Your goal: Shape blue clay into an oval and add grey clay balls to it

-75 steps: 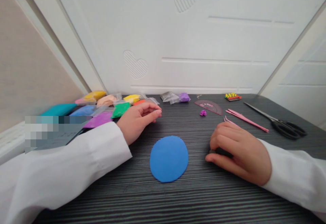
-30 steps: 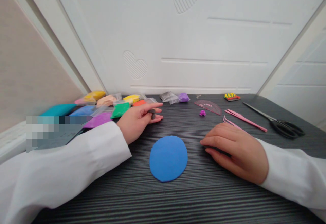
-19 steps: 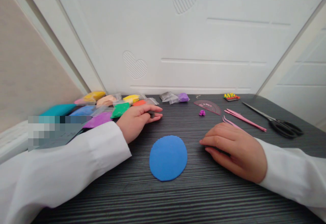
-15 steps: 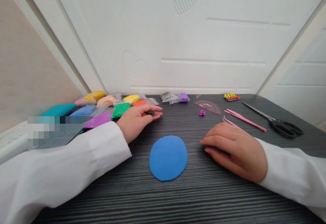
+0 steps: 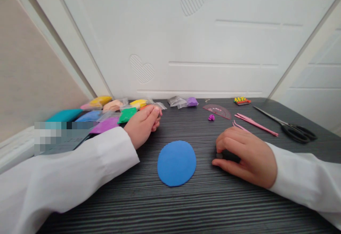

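My left hand (image 5: 144,125) is closed, its thumb pressed against the curled fingers. The dark grey lump of modelling clay seen in it earlier is hidden by the fingers now. My right hand (image 5: 245,156) rests on the dark table (image 5: 170,209), bent in a pinch around a small dark grey piece of clay (image 5: 219,155). Between both hands lies a flat, roughly round blue clay disc (image 5: 177,163), touched by neither. Just beyond my right hand are curved pink tweezers (image 5: 239,126), partly hidden behind it.
Bags of coloured clay, a green one (image 5: 127,115) among them, crowd the back left. A grey bag (image 5: 176,101) and a purple bag (image 5: 191,102) stand farther back. Rightward lie a purple clay bit (image 5: 211,117), protractor (image 5: 217,111), straight pink tweezers (image 5: 257,124), scissors (image 5: 287,125) and a yellow-red piece (image 5: 242,101).
My left fingers, stretched out around the grey lump half a second ago, have curled shut over it. My right fingers have bent from nearly straight into a pinch, with a small grey piece showing.
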Motion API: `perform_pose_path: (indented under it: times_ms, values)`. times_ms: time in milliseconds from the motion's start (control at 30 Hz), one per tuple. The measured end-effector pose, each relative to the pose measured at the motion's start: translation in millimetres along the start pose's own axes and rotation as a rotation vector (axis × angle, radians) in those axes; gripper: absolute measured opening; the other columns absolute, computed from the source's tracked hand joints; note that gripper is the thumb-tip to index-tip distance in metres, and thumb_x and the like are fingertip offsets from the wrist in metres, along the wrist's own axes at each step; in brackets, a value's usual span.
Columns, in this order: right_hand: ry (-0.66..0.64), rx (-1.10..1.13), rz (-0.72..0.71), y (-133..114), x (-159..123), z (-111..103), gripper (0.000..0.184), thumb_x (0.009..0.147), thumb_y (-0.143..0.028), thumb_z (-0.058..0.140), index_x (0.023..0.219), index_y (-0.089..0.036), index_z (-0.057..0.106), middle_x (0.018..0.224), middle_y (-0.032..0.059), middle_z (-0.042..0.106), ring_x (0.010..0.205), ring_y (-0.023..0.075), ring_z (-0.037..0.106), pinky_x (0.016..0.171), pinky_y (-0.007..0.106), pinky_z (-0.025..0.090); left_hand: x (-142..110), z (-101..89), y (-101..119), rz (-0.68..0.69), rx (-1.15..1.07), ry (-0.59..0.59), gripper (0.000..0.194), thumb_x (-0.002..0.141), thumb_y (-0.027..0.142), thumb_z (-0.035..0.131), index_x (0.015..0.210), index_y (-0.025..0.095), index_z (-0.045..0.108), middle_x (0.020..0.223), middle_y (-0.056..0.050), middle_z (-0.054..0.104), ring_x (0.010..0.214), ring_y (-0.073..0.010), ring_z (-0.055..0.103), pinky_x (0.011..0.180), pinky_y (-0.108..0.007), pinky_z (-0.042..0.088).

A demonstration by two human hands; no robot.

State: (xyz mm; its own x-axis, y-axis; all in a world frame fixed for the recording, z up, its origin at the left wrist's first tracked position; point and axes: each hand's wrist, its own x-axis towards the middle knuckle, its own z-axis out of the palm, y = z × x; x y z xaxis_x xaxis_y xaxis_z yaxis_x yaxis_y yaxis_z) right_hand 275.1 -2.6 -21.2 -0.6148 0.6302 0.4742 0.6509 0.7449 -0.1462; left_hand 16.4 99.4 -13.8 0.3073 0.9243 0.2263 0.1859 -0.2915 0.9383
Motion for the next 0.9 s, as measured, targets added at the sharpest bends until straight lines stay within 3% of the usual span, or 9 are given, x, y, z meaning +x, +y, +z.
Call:
perform_pose_path:
  times_ms: [133,233,367,500,600,700,833,900]
  values:
    - [-0.012,-0.006,-0.001,1,0,0,0.009,0.086,-0.025,0.054,0.092,-0.018,0.054,0.084,0.0043,0.062,0.077,0.0171,0.053,0.071,0.034,0.041,-1,0.8,1,0.004,-0.016,0.022,0.031,0.09,0.034,0.035,0.063,0.02,0.034,0.049,0.008,0.027,0.039,-0.0057,0.029,0.039,-0.019,0.023]
    - [-0.015,-0.019,-0.008,1,-1,1,0.018,0.088,-0.017,0.047,0.104,-0.018,0.056,0.093,0.0052,0.063,0.084,0.0173,0.054,0.075,0.034,0.042,-1,-0.6,1,0.009,0.001,0.04,0.04,0.091,0.04,0.034,0.056,0.021,0.028,0.048,0.008,0.023,0.038,-0.0067,0.028,0.04,-0.022,0.023]
    - [-0.029,-0.005,-0.004,1,-1,1,0.027,0.088,-0.012,0.043,0.112,-0.017,0.055,0.101,0.0067,0.063,0.09,0.0179,0.054,0.08,0.035,0.042,-1,-5.6,-1,0.012,0.092,0.007,0.047,0.085,0.046,0.047,0.049,0.02,0.031,0.045,0.006,0.03,0.04,-0.0083,0.031,0.043,-0.024,0.027]
    - [-0.027,0.008,0.0,1,0,0,0.022,0.09,-0.014,0.042,0.108,-0.016,0.054,0.095,0.0056,0.063,0.086,0.0169,0.053,0.077,0.034,0.042,-2,-9.6,-3,0.015,0.19,0.009,0.045,0.082,0.046,0.053,0.049,0.019,0.037,0.045,0.005,0.037,0.042,-0.0094,0.034,0.046,-0.026,0.028]
    - [-0.03,0.002,0.015,1,0,0,0.011,0.09,-0.026,0.048,0.091,-0.017,0.054,0.083,0.0034,0.061,0.078,0.0164,0.052,0.071,0.033,0.04,-2,-10.0,-4,0.024,0.215,0.012,0.044,0.083,0.046,0.051,0.051,0.02,0.037,0.045,0.005,0.038,0.042,-0.0096,0.035,0.047,-0.025,0.029]
    - [-0.019,0.0,0.028,1,0,0,0.02,0.085,-0.035,0.057,0.079,-0.018,0.049,0.076,0.0015,0.058,0.072,0.0157,0.049,0.067,0.032,0.039,-1,-9.1,-4,0.033,0.223,0.017,0.044,0.083,0.045,0.05,0.05,0.019,0.036,0.044,0.005,0.038,0.042,-0.009,0.035,0.047,-0.025,0.03]
    - [-0.017,0.003,0.014,1,-1,1,0.007,0.087,-0.022,0.051,0.093,-0.018,0.052,0.084,0.0024,0.06,0.078,0.0165,0.051,0.072,0.033,0.039,-2,-6.7,-4,0.038,0.201,0.025,0.037,0.083,0.042,0.049,0.055,0.019,0.04,0.044,0.006,0.037,0.041,-0.0082,0.034,0.044,-0.023,0.027]
    - [-0.024,0.005,0.002,1,-1,1,0.019,0.088,-0.014,0.044,0.105,-0.018,0.053,0.093,0.0037,0.061,0.084,0.0168,0.052,0.076,0.032,0.039,-2,-5.2,-2,0.038,0.185,0.026,0.031,0.083,0.04,0.049,0.061,0.019,0.044,0.043,0.007,0.037,0.04,-0.0079,0.034,0.043,-0.022,0.026]
